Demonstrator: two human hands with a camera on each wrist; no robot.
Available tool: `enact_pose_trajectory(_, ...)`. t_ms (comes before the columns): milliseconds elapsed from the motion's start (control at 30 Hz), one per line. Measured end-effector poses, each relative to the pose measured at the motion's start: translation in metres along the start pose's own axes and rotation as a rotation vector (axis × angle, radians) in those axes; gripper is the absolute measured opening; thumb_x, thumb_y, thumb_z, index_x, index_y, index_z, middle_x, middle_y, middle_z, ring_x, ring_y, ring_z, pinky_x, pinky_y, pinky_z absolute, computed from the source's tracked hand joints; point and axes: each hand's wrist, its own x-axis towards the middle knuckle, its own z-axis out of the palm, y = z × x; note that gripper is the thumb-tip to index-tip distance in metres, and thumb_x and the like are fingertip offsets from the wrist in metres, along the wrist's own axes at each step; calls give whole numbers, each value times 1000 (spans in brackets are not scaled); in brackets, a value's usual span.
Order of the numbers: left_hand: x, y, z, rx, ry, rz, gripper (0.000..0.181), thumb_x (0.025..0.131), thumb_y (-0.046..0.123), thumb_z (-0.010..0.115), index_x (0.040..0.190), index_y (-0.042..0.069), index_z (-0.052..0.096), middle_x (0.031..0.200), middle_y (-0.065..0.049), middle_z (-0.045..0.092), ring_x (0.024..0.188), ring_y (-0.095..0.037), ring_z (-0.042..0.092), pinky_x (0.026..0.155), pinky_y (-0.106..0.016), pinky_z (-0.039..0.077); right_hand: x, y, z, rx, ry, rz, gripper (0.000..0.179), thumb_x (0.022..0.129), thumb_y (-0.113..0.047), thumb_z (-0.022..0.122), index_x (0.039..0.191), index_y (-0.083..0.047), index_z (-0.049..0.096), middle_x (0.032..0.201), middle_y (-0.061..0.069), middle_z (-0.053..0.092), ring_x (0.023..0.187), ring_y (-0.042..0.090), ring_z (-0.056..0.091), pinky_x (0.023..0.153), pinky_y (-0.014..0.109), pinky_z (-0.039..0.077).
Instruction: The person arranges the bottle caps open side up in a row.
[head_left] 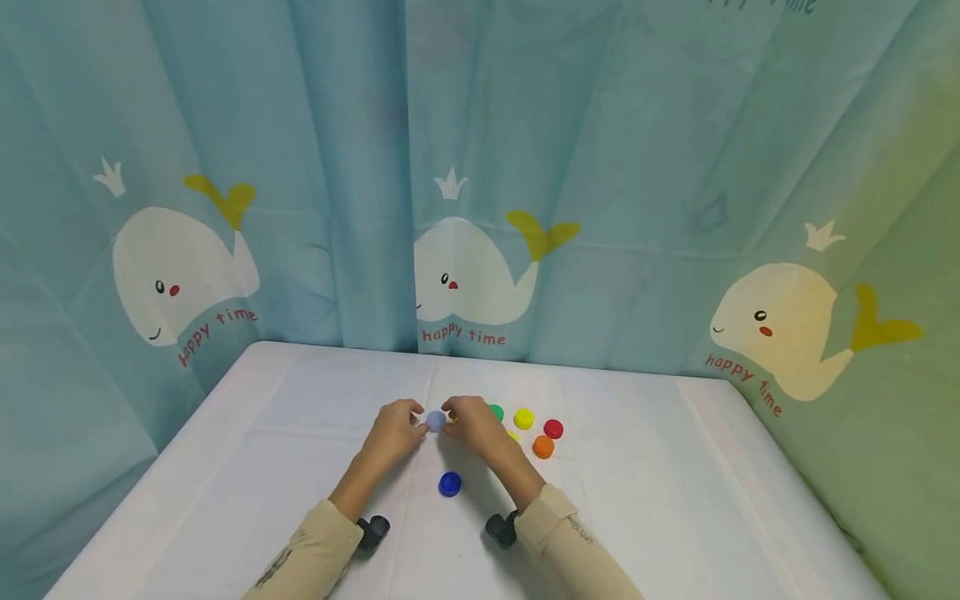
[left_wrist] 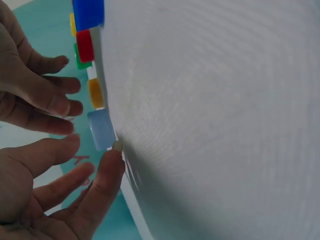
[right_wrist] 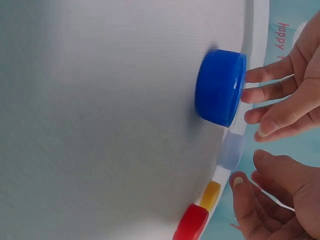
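Note:
A pale blue bottle cap (head_left: 436, 421) lies on the white table between the fingertips of both hands. My left hand (head_left: 393, 429) is at its left side, thumb and forefinger spread apart, fingertips right at the cap's edge in the left wrist view. From the right side my right hand (head_left: 474, 423) reaches toward the same cap, its fingers loosely bent and apart. Closer to me stands a dark blue cap (head_left: 450, 484), with neither hand on it. The right hand and wrist partly cover a yellow cap (head_left: 513, 436).
Right of the hands are several more caps: green (head_left: 497, 412), yellow (head_left: 524, 418), red (head_left: 553, 429) and orange (head_left: 543, 447). A curtain (head_left: 630, 208) printed with whales hangs behind the table (head_left: 667, 483). Black wrist cameras (head_left: 501, 530) sit below both hands.

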Motion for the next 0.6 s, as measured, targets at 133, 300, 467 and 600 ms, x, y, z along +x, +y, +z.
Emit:
enact_pose_trajectory(133,1,-1,1,14,-2,-6,23,79,4,73,97,-9,65,80,-15,63,72,-24,58,68,-38,49,3,-1,4,-10,-3,12,25,82,-5,73,106,1,67,94,11,67,84,22,62,77,31,51)
enact_pose_trajectory(300,2,1,0,32,-31,-29,20,79,4,72,92,-10,66,71,-8,59,67,-19,53,62,-33,47,8,-1,7,-26,-19,44,24,83,-5,72,106,0,67,98,12,67,91,24,62,81,33,50)
enact_pose_trajectory(467,4,6,0,30,-78,-41,16,80,4,71,68,-1,61,57,0,43,55,-13,39,49,-25,32,9,-1,6,-27,-13,14,24,82,-2,71,105,2,67,97,12,67,90,24,62,82,34,50)
enact_pose_trajectory(600,8,8,1,44,-93,-46,10,80,4,71,74,-2,65,60,-2,50,57,-14,43,51,-26,37,10,1,4,-33,-9,-14,24,82,0,70,105,4,67,90,12,66,81,22,61,76,31,51)
